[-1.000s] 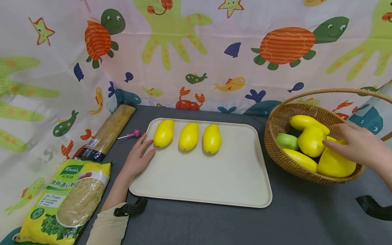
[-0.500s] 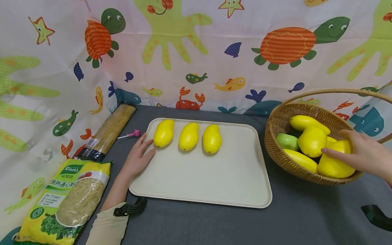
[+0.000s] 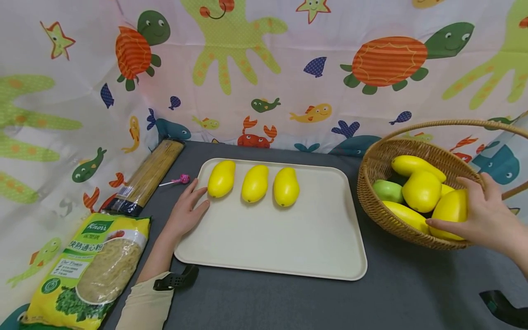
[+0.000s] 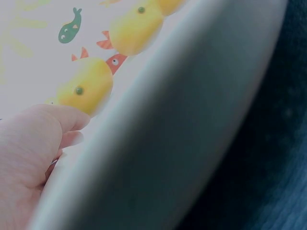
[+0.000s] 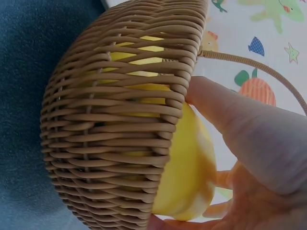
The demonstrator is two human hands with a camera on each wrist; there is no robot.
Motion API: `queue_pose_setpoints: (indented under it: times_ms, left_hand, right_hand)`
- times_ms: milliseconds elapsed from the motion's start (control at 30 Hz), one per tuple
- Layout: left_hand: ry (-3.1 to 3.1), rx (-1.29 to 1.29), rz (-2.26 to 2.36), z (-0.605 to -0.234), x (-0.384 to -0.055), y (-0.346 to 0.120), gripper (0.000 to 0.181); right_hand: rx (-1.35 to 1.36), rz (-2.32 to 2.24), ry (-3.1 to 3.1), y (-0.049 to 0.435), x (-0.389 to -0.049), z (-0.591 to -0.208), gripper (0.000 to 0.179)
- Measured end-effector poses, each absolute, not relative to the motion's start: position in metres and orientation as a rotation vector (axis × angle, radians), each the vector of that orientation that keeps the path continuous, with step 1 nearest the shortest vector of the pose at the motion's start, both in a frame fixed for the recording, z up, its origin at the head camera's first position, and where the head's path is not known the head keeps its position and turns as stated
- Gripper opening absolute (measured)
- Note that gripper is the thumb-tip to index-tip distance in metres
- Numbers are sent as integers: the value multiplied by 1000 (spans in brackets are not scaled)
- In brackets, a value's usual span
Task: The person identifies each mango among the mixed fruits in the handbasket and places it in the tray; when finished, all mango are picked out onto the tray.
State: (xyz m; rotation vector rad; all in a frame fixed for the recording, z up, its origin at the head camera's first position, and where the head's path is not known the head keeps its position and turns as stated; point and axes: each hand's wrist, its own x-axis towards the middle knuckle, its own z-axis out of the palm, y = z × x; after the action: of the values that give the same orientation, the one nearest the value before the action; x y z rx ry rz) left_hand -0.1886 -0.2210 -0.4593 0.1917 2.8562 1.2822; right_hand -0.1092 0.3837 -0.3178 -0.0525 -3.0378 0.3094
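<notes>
My right hand (image 3: 492,217) reaches into the wicker basket (image 3: 373,201) and grips a large yellow mango-like fruit (image 3: 449,213) at its right side. In the right wrist view, the thumb lies at the basket rim while several fingers curl around that fruit (image 5: 187,167). More yellow fruits (image 3: 421,191) and a green one (image 3: 387,191) lie beside it. My left hand (image 3: 187,215) rests at the left rim of a cream tray (image 3: 284,243), fingers spread loosely. Three yellow mango-like fruits (image 3: 254,184) stand in a row along the tray's far side, the leftmost (image 3: 221,178) beside my left fingertips.
A pack of dry noodles (image 3: 148,176), a pink lollipop (image 3: 183,178) and a yellow Knorr bag (image 3: 88,270) lie left of the tray. The basket's tall handle (image 3: 453,122) arches over the fruit. A patterned cloth (image 3: 288,91) hangs behind the dark table (image 3: 264,298).
My right hand has shifted around to the right side of the large fruit, its thumb lower and its fingers over the far side. The fruit appears slightly turned. My left hand has stayed put.
</notes>
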Motion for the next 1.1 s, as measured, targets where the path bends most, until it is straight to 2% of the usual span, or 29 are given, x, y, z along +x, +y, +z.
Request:
queue_pose_setpoints:
  times_ms: [167,433,600,733,1100]
  left_hand:
    - [2854,198,1283,-459,-188,-221,52]
    - [2851,200,1280,-458,-188,-220,52]
    - [2841,175,1272,-456,-188,-220,53]
    - [2844,175,1270,-456,-188,-220,53]
    - [2848,178,1280,-457,-188,-219,53]
  right_hand:
    - [-50,339,-3017,381,-108,-319,108]
    - [-14,469,-2866,359,-105,-302,114]
    - [-35,745,-2812,327,-100,-285,117]
    - [32,1001,-2749,299,-100,-281,112]
    - [197,1585,-2608,216,-121,-306,100]
